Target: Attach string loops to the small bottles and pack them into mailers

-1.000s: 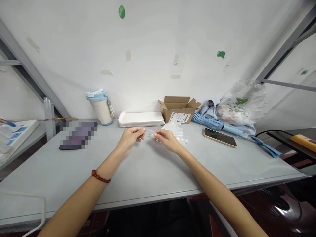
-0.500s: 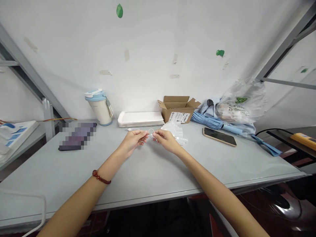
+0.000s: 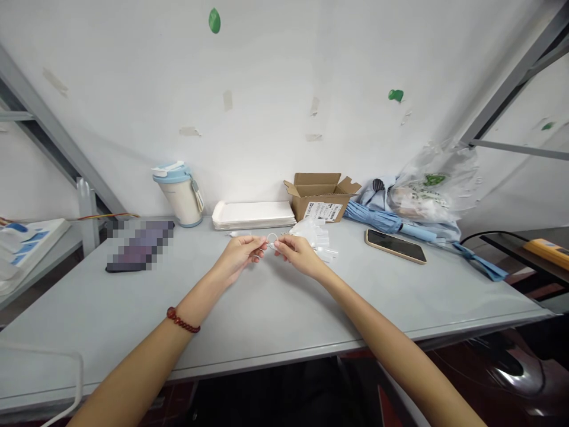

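A thin white cord [image 3: 272, 235] is bent into a small loop between my hands, above the middle of the grey table [image 3: 267, 320]. My left hand [image 3: 237, 256] pinches its left side between thumb and forefinger. On the other side my right hand [image 3: 297, 252] grips it the same way, fingertips almost touching those of the left. The cord's ends are mostly hidden by the fingers. A slim white tip [image 3: 233, 233] shows just behind the left hand. Behind the right hand lies a clump of clear plastic pieces [image 3: 328, 243], partly covered by it.
Along the wall stand a cream cup with a blue lid [image 3: 181, 198], a stack of white envelopes [image 3: 255, 214] and an open cardboard box [image 3: 320, 204]. To the right are a phone [image 3: 395, 247], a blue umbrella [image 3: 377, 218] and a plastic bag [image 3: 431, 193].
The hands have drawn closer together, the left moving right, and the cord has gone from a shallow arc to a tight loop. In the last half second they have barely moved.
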Tool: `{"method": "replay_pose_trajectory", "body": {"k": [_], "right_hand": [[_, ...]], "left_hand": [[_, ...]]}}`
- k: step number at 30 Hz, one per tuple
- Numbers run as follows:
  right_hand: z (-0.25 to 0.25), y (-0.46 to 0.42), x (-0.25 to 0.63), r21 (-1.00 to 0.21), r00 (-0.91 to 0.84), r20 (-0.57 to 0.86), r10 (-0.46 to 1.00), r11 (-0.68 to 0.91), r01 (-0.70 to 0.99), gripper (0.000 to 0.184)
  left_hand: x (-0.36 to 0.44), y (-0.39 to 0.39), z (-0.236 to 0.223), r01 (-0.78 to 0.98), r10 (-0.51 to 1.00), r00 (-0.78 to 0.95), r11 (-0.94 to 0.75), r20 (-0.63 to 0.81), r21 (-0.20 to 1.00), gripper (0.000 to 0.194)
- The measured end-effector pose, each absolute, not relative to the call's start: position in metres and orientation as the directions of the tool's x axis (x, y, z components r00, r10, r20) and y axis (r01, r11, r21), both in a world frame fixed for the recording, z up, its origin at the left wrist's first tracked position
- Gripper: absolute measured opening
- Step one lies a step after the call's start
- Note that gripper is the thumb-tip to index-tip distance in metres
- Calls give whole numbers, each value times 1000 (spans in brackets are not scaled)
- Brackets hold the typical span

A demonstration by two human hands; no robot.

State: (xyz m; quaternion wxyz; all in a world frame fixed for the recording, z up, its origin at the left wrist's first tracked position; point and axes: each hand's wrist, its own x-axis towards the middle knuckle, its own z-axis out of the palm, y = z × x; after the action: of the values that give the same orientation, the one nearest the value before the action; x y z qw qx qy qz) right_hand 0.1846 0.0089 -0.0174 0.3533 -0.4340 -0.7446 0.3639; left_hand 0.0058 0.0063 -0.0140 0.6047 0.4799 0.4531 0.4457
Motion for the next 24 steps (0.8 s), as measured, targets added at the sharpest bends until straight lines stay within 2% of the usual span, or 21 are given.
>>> {"method": "replay_pose_trajectory", "body": {"k": [8,20,24], "right_hand": [[-14,5,182,-838,-350,228,909,366,404,26],[-23,6,176,-922,-249,202,947,269,276,22],[-23,5,176,-912,-251,216,944,287,295,23]], "left_hand": [[11,3,-10,44,996,82,22,-26,999,35],[14,1,-9,-11,998,57,2,-1,1000,33],[15,0,-10,22,998,41,-39,38,999,30]]}}
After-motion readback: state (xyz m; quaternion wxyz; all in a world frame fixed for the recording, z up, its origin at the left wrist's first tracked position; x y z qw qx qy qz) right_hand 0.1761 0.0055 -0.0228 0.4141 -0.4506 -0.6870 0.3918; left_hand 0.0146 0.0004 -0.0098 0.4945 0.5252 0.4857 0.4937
